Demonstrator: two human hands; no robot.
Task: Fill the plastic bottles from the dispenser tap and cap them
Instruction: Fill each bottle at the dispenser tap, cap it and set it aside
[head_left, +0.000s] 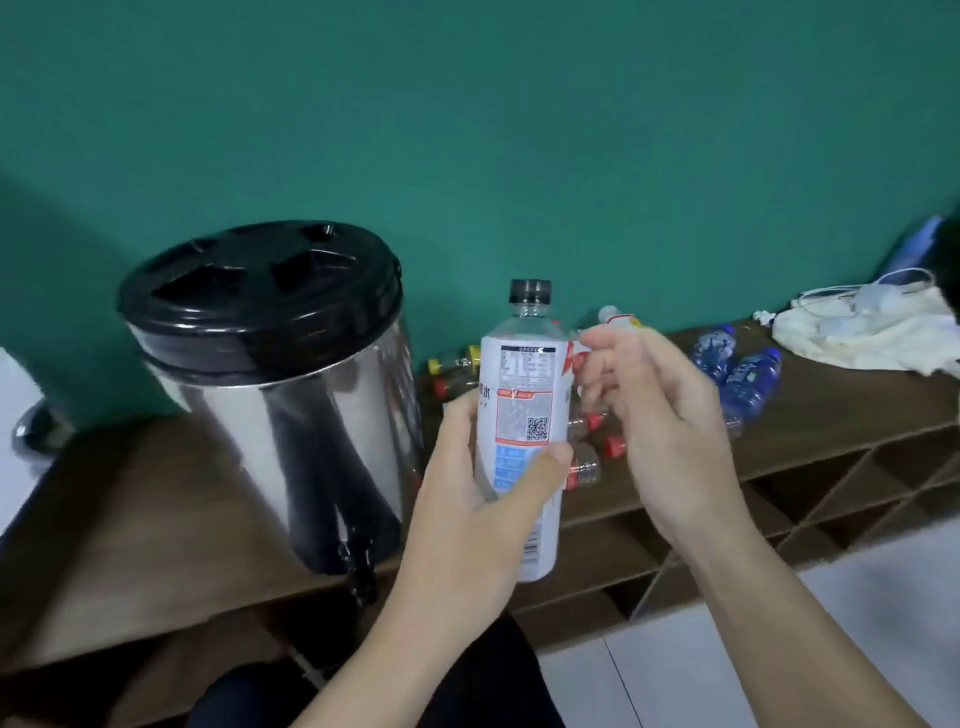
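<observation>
I have the left hand (483, 483) wrapped around the white-labelled bottle (522, 415), thumb across the front of the label, holding it upright in mid-air, near and right of the dispenser (270, 384). The bottle's black cap (530, 291) is on its neck. My right hand (649, 415) hangs just right of the bottle with its fingers loosely curled, gripping nothing, apart from the bottle's side. The steel dispenser with its black lid (260, 291) stands on the left of the wooden table (156, 519), its tap (358, 561) hanging over the near edge. Behind my hands, more bottles lie on the table against the green wall (519, 130): some with red or yellow caps, 2 blue ones (737, 374) to the right. A white cloth (872, 332) sits far right.
</observation>
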